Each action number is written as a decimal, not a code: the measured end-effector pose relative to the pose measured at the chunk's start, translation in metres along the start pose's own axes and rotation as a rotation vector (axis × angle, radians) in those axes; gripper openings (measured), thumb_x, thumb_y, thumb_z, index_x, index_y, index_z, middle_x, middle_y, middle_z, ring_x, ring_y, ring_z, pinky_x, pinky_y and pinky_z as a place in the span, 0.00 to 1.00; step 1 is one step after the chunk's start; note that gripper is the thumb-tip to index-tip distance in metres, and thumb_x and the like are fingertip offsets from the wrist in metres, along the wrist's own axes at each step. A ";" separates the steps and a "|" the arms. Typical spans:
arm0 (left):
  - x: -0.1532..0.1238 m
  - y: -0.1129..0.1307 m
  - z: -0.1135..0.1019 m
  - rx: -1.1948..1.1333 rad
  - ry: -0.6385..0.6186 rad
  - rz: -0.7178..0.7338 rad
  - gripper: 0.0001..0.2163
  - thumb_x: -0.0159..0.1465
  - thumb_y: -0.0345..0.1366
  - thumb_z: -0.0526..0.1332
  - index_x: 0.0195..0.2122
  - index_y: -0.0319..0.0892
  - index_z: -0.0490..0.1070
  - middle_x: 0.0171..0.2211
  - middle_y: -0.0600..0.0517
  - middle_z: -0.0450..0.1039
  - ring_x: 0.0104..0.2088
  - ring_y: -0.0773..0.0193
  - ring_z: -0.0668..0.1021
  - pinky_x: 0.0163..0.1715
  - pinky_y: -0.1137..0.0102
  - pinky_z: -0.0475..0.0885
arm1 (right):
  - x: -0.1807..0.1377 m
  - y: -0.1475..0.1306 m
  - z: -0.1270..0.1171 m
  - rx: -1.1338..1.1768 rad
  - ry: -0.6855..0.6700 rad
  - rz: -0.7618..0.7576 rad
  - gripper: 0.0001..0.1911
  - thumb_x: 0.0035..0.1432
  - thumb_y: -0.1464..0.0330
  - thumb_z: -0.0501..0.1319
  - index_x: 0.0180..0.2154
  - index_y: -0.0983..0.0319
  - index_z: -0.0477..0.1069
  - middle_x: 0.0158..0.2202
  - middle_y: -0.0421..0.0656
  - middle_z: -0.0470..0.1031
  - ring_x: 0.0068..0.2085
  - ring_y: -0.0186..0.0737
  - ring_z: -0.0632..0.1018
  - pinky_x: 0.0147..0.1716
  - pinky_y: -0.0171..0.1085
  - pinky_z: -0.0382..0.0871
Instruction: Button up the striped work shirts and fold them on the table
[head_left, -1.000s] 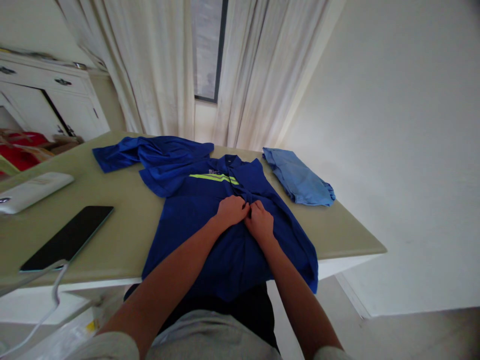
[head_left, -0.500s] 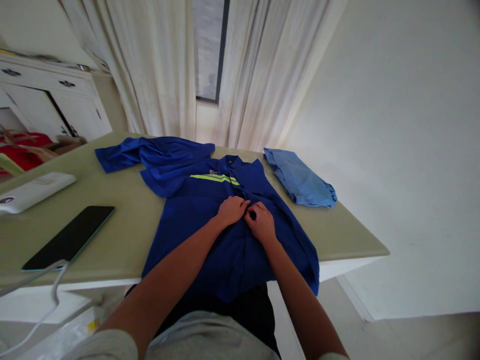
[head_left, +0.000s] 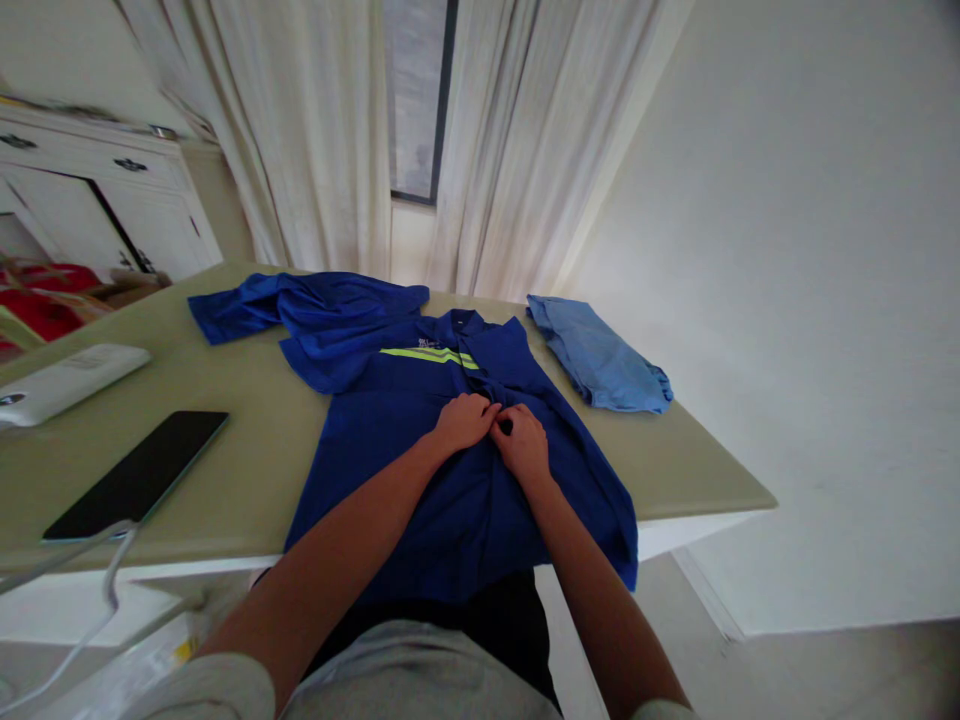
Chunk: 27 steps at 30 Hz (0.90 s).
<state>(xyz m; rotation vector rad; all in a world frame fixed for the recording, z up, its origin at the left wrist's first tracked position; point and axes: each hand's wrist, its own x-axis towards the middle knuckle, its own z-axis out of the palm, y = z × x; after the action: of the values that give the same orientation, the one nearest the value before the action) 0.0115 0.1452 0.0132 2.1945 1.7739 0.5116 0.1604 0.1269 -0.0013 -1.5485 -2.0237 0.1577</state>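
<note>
A dark blue work shirt (head_left: 382, 450) lies front side up, its collar away from me and its hem hanging over the table's near edge. A yellow-green stripe crosses its chest below small lettering. My left hand (head_left: 463, 422) is closed on the front placket at the middle of the shirt. Right beside it, my right hand (head_left: 523, 440) pinches the same placket, thumb and forefinger curled into a ring. The fingertips of both hands nearly meet, and whatever small part of the placket they hold is hidden.
A folded light blue garment (head_left: 600, 355) lies at the table's right. To the left are a black phone or tablet (head_left: 139, 475) with a white cable (head_left: 112, 580) and a white device (head_left: 71, 385). Curtains (head_left: 315, 130) and a wall (head_left: 810, 300) stand beyond the table (head_left: 247, 500).
Both hands stay at the same spot on the placket, with only a very slight shift of the fingers. The shirt lies as before.
</note>
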 end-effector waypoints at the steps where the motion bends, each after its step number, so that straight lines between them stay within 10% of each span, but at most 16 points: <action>1: 0.000 0.000 0.000 0.004 0.000 0.003 0.23 0.75 0.48 0.47 0.41 0.43 0.81 0.43 0.42 0.82 0.45 0.51 0.83 0.45 0.63 0.75 | 0.000 0.000 0.000 -0.003 -0.001 0.000 0.06 0.64 0.65 0.63 0.36 0.58 0.77 0.41 0.43 0.77 0.41 0.40 0.77 0.39 0.35 0.67; 15: -0.001 0.001 -0.002 -0.057 0.010 -0.005 0.25 0.74 0.51 0.47 0.39 0.43 0.80 0.41 0.42 0.82 0.44 0.52 0.83 0.44 0.63 0.74 | 0.003 0.004 -0.008 0.059 0.030 -0.065 0.05 0.62 0.67 0.62 0.33 0.60 0.71 0.38 0.42 0.75 0.42 0.40 0.76 0.42 0.36 0.65; 27: 0.007 -0.001 0.012 -0.012 0.094 -0.107 0.28 0.75 0.52 0.42 0.42 0.42 0.79 0.42 0.41 0.82 0.44 0.50 0.83 0.44 0.60 0.75 | -0.062 -0.042 -0.037 -0.309 -0.217 0.056 0.05 0.66 0.66 0.61 0.43 0.58 0.72 0.45 0.43 0.73 0.40 0.40 0.77 0.31 0.36 0.57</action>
<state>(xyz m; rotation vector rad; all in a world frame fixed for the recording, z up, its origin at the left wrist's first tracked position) 0.0167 0.1523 0.0028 2.0854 1.9182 0.6083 0.1531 0.0473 0.0240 -1.8465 -2.2579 0.0356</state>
